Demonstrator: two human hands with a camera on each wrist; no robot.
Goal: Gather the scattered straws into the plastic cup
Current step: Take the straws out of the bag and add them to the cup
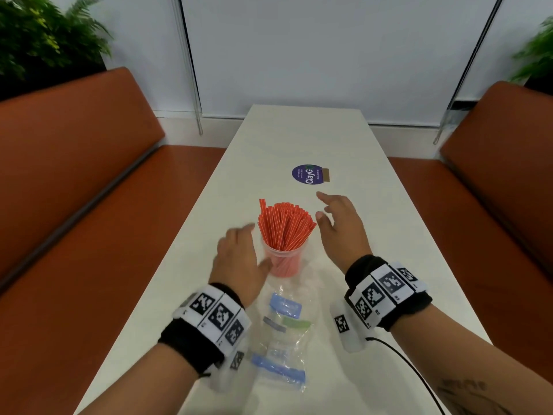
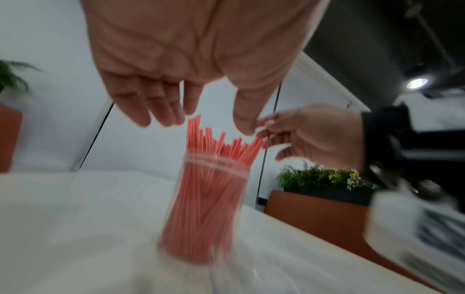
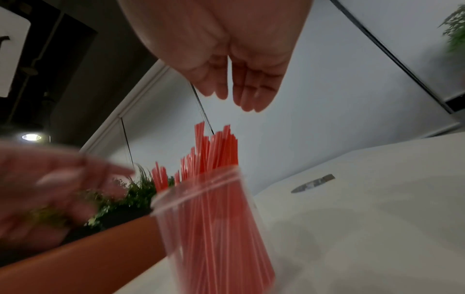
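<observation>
A clear plastic cup (image 1: 284,260) stands upright on the white table (image 1: 299,136), packed with red straws (image 1: 284,223) that fan out above its rim. My left hand (image 1: 236,256) hovers just left of the cup with relaxed fingers and holds nothing. To the cup's right, my right hand (image 1: 338,223) is raised with straight fingers, also empty. The left wrist view shows the cup (image 2: 201,208), the straws (image 2: 219,143) and my left hand (image 2: 191,111) above them. In the right wrist view my right hand (image 3: 234,95) hangs open above the straws (image 3: 214,147) and the cup (image 3: 214,228).
A crumpled clear plastic bag (image 1: 281,333) with blue print lies on the table near me. A round purple sticker (image 1: 308,174) sits beyond the cup. Orange benches (image 1: 74,175) flank the table on both sides. Potted plants (image 1: 39,34) stand behind them.
</observation>
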